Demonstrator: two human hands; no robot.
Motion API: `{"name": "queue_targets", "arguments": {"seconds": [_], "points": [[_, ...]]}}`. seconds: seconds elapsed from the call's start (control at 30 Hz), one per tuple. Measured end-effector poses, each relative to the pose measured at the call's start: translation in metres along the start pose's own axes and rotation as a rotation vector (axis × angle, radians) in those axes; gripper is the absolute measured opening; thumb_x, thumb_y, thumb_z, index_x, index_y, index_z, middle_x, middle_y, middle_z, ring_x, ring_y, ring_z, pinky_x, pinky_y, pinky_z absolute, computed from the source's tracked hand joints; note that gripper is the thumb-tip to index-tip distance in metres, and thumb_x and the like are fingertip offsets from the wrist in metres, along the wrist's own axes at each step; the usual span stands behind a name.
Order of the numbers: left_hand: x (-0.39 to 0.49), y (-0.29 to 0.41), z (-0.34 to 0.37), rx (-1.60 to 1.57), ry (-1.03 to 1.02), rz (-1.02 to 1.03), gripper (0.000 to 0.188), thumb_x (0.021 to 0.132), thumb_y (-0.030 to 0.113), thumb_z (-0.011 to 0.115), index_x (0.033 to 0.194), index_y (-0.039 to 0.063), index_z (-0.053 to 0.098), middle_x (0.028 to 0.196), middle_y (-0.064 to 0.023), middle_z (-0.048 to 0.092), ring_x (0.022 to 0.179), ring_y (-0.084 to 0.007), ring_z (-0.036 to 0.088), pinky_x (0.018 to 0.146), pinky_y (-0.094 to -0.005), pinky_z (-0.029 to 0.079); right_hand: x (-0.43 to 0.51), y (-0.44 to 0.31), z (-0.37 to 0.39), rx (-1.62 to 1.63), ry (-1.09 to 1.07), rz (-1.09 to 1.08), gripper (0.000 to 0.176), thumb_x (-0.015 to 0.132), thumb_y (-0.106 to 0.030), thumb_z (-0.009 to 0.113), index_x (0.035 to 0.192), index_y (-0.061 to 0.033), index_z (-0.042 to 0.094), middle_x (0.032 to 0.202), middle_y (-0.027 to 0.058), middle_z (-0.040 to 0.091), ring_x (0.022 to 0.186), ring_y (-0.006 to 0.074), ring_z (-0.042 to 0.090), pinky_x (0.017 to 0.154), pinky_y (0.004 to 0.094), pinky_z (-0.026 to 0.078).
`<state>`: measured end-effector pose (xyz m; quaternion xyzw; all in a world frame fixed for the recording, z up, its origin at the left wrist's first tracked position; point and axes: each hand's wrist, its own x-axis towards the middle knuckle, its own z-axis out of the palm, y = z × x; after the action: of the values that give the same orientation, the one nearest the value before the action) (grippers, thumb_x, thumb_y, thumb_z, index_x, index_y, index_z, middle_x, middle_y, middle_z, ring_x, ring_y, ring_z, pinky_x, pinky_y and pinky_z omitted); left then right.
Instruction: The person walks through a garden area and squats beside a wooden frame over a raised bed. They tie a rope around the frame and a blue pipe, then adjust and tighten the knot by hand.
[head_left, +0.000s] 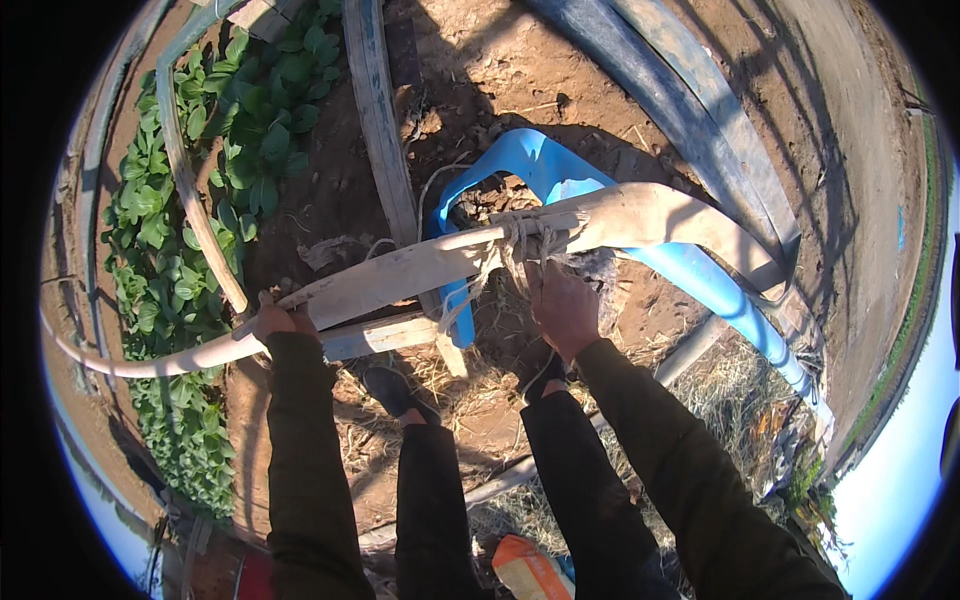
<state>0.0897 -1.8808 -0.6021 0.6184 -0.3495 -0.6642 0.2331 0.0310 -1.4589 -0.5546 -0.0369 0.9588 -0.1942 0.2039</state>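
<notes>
A long pale wooden pole (405, 281), perhaps bamboo, runs across in front of me. My left hand (283, 319) grips it near its left part, where a thin stick lies along it. Frayed rope (517, 247) is wound around pole and stick near the middle. Just below that binding, my right hand (564, 307) has its fingers closed at the hanging rope strands. Behind the pole, a curved blue plastic piece (525, 150) arches up and stretches to the lower right.
Leafy green plants (262, 142) grow at the left beside wooden slats (375, 112). Long dark curved strips (675, 90) stand upper right. A short board (382, 336) lies near my feet. Dry straw (720, 390) and an orange and white bag (532, 566) lie lower down.
</notes>
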Motion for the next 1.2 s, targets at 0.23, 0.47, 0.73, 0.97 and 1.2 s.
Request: {"name": "queue_targets", "arguments": {"seconds": [0.23,0.47,0.73,0.97,1.2], "points": [[0.07,-0.003,0.051,0.323,-0.26,0.014,0.031,0.107,0.02,0.062,0.132,0.004,0.056,0.095,-0.0097,0.068,0.086,-0.0233,0.067,0.082,-0.0418,0.061,-0.015,0.002,0.02,0.159,0.122,-0.038,0.031,0.105,-0.028,0.062,0.085,-0.0051,0.056,0.067,0.0207,0.064,0.062,0.0432,0.066,0.055,0.0526,0.05],[0.123,-0.038,0.027,1.419,-0.386,0.235,0.04,0.111,0.034,0.043,0.143,0.015,0.057,0.103,-0.0234,0.071,0.1,-0.0375,0.07,0.097,-0.0473,0.053,-0.019,0.016,0.01,0.262,0.045,0.053,0.025,0.107,-0.025,0.06,0.097,-0.0026,0.062,0.072,0.0225,0.064,0.07,0.045,0.066,0.061,0.0519,0.049],[0.131,-0.051,0.005,1.506,-0.416,0.328,0.072,0.105,0.072,0.031,0.15,0.021,0.056,0.119,-0.0391,0.067,0.118,-0.0519,0.064,0.106,-0.0488,0.045,-0.012,0.006,-0.004,0.328,0.054,0.124,0.037,0.104,-0.028,0.065,0.081,-0.0019,0.052,0.072,0.0222,0.062,0.068,0.0468,0.064,0.059,0.0536,0.047],[0.114,-0.049,-0.014,1.501,-0.158,0.383,0.083,0.103,0.073,0.034,0.142,0.004,0.06,0.126,-0.0396,0.064,0.121,-0.0485,0.062,0.107,-0.0476,0.043,0.023,-0.011,-0.06,-0.01,0.259,-0.241,0.042,0.101,-0.026,0.068,0.132,0.0006,0.059,0.13,0.0178,0.06,0.115,0.039,0.06,0.095,0.0463,0.053],[0.13,-0.036,0.0,1.535,-0.403,0.261,0.08,0.104,0.068,0.038,0.14,-0.001,0.056,0.129,-0.0373,0.065,0.128,-0.0474,0.06,0.111,-0.0457,0.042,0.072,0.02,-0.066,-0.09,-0.013,-0.363,0.044,0.101,-0.028,0.069,0.134,-0.0005,0.059,0.125,0.0172,0.063,0.116,0.0387,0.06,0.098,0.0479,0.052]]}}
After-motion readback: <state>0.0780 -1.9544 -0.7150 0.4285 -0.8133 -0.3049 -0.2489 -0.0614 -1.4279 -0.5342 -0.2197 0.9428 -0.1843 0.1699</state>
